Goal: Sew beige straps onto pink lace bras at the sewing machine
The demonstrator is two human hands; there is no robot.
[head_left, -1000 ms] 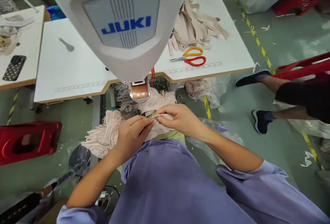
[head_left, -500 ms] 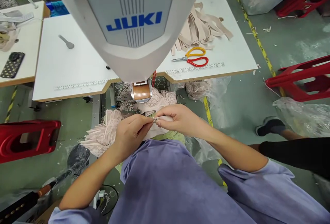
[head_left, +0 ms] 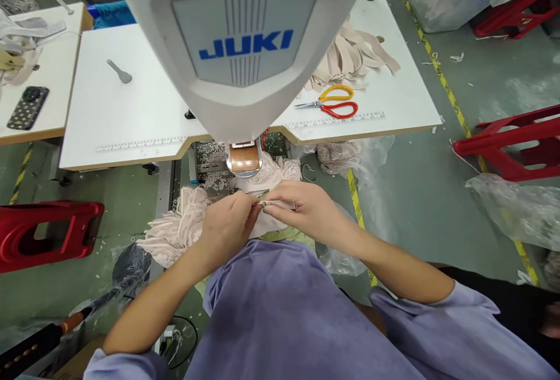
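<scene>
Dark clothing of another person has shifted toward the wearer's right sleeve since the earlier frame; it now sits on the wearer's side of the machine head, to the right. Both hands remain close together near the machine head's lower tip, on the wearer's side. The left hand pinches one end of a pale strip; the right hand grips the same strip between thumb and fingers. Detail between the fingertips is too small to identify. A lace bundle lies left of the machine head's tip, beside the left hand. Scissors with yellow and red handles rest on the table, right of the machine head.
</scene>
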